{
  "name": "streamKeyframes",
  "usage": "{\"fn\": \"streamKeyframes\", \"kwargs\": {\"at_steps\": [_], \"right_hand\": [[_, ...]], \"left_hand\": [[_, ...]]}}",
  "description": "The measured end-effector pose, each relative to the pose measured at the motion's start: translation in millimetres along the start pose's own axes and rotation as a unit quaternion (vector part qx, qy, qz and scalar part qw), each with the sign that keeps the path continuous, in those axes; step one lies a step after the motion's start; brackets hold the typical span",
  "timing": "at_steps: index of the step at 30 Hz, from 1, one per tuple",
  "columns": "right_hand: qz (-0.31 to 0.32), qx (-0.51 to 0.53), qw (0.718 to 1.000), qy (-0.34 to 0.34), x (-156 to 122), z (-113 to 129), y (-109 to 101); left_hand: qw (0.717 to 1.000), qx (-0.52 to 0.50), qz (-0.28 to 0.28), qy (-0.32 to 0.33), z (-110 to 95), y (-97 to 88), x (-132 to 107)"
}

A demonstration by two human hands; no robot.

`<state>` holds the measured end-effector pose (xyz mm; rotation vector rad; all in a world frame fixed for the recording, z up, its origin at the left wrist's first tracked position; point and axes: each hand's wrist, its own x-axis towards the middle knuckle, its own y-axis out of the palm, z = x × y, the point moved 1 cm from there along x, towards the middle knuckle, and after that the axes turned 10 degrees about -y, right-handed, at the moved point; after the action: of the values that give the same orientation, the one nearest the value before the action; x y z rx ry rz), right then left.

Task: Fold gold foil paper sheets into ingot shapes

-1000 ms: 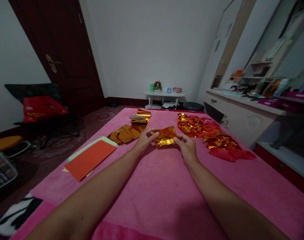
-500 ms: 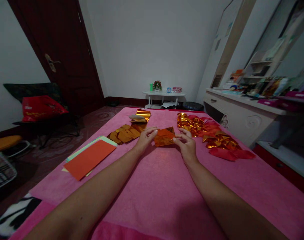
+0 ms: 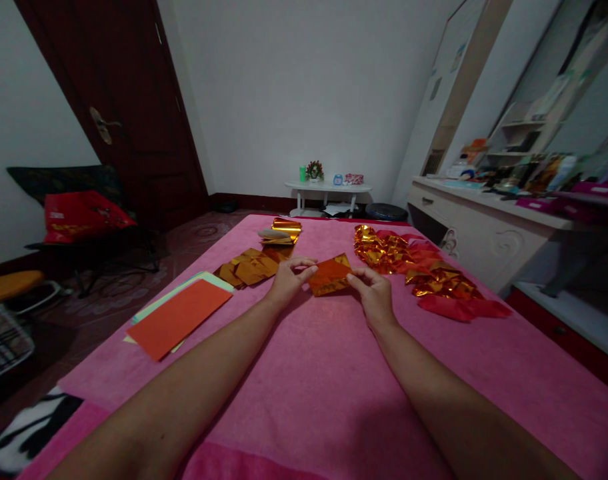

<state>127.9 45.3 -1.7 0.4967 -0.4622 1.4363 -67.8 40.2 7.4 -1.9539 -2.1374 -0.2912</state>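
Observation:
Between my hands is a small sheet of shiny gold foil paper (image 3: 333,275) with an orange middle. My left hand (image 3: 290,279) pinches its left edge between thumb and fingers. At the right edge, my right hand (image 3: 373,288) grips it the same way. The sheet is held just over the pink cloth (image 3: 324,373). Left of my left hand lie several flat gold foil sheets (image 3: 249,267), with a gold roll (image 3: 287,229) behind them. Crumpled gold foil (image 3: 381,248) and folded red paper pieces (image 3: 464,308) are heaped beyond my right hand.
A stack of coloured paper, orange (image 3: 181,319) on top, lies on the left of the cloth. A small white table (image 3: 329,187) stands by the far wall. On the right is a cluttered dresser (image 3: 484,213); a chair with a red bag (image 3: 87,217) is on the left.
The foil sheet has tilted slightly between my hands, its right side a little higher. The fingers of my right hand have curled in closer to it.

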Motion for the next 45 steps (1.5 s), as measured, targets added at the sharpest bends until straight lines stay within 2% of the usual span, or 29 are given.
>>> {"fn": "streamKeyframes", "kwargs": {"at_steps": [5,9,13,16,22,27,38,43,45], "right_hand": [[0.008,-0.048,0.998,0.026,-3.2,-0.2,0.8],[-0.048,-0.08,0.995,0.032,-2.0,-6.4,-2.8],[-0.096,-0.078,0.992,0.034,0.8,-14.7,-5.6],[-0.091,-0.076,0.993,0.027,1.2,-13.8,-5.8],[-0.025,-0.044,0.999,0.0,-0.2,-2.7,-2.9],[0.029,-0.004,1.0,0.001,-0.7,2.5,3.1],[0.023,-0.004,1.0,0.02,-3.3,7.2,3.7],[-0.026,0.082,0.996,0.019,-1.3,7.4,4.4],[-0.039,0.112,0.992,0.04,-0.2,8.3,5.5]], "left_hand": [[0.995,-0.051,0.036,-0.075,0.4,2.0,-2.2],[0.982,-0.11,0.098,-0.119,-9.8,6.2,-10.0],[0.979,-0.086,0.149,-0.114,-15.3,9.8,-15.0],[0.984,-0.068,0.136,-0.096,-11.6,9.9,-12.9],[0.991,-0.068,0.046,-0.102,2.4,6.7,-3.7],[0.99,-0.066,0.044,-0.116,6.1,5.9,-3.0],[0.988,-0.088,0.024,-0.122,4.7,6.5,-4.2],[0.967,-0.216,-0.007,-0.133,-2.3,12.3,-5.0],[0.956,-0.265,-0.021,-0.125,-8.2,15.6,-6.9]]}}
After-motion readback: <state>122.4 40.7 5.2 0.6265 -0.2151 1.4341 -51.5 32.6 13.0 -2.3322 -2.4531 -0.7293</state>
